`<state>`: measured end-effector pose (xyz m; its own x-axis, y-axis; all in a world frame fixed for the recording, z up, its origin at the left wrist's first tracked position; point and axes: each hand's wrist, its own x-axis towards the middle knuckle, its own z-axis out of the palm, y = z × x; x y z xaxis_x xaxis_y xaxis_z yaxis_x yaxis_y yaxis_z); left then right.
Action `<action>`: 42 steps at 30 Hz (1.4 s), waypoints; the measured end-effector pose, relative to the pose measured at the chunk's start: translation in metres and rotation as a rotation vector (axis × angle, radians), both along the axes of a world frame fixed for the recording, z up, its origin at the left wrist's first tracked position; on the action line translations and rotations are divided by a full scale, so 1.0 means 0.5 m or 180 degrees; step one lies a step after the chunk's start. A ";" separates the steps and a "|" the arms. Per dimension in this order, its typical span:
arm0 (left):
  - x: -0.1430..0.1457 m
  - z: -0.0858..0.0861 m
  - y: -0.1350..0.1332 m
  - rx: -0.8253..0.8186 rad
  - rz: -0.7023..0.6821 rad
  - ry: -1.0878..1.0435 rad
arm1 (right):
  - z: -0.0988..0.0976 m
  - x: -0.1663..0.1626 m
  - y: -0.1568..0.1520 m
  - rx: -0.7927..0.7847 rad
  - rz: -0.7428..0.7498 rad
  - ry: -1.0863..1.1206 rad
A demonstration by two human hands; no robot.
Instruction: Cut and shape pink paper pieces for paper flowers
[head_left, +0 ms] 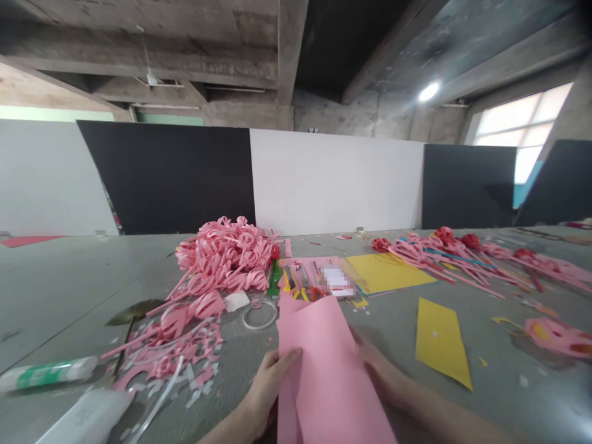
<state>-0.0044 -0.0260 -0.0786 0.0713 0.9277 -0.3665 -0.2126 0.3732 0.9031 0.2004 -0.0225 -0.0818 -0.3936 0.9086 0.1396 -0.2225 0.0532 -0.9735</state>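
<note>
Pink paper sheets (330, 370) are held upright in front of me, overlapping one another. My left hand (271, 382) grips their left edge, thumb pressed on the front and the other fingers behind. At the right edge, my right hand (377, 367) clasps the paper from behind, most of its fingers hidden by the sheet. Just beyond the paper lie a clear case (340, 282) and several small tools with yellow and red handles (305, 295). A roll of clear tape (259, 314) rests to the left of the sheets.
A big heap of curled pink paper strips (226, 253) lies at the back left, with paper scraps (185, 354) nearer. A glue tube (50, 373) is far left. Yellow sheets (393, 272) and a yellow piece (441, 339) lie right, before more pink strip bundles (444, 253).
</note>
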 end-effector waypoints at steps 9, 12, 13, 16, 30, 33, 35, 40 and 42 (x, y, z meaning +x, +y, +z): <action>-0.014 -0.025 0.027 0.1125 -0.0245 0.0929 | -0.031 -0.001 -0.010 0.0301 -0.0869 -0.0831; -0.020 -0.021 0.030 0.0750 -0.0300 0.1405 | -0.040 0.002 -0.013 0.0641 -0.1005 -0.1457; -0.021 -0.018 0.029 0.0594 -0.0358 0.1516 | -0.042 0.004 -0.014 0.0767 -0.1053 -0.1646; -0.023 -0.009 0.024 0.0318 -0.0618 0.1687 | -0.032 0.008 -0.019 0.1272 -0.1076 -0.2116; -0.039 0.015 0.027 0.0099 -0.1136 0.1800 | 0.035 0.008 -0.033 0.2264 0.0724 -0.3383; -0.055 0.030 0.034 -0.0048 -0.1447 0.1746 | 0.026 0.010 -0.030 0.2220 0.0744 -0.3454; -0.063 0.033 0.039 -0.0100 -0.1613 0.1700 | 0.025 0.010 -0.031 0.2185 0.0726 -0.3439; -0.067 0.039 0.042 -0.0185 -0.1773 0.1637 | 0.029 0.008 -0.033 0.2145 0.0761 -0.3415; -0.066 0.042 0.042 -0.0194 -0.1782 0.1660 | 0.030 0.007 -0.033 0.2140 0.0779 -0.3401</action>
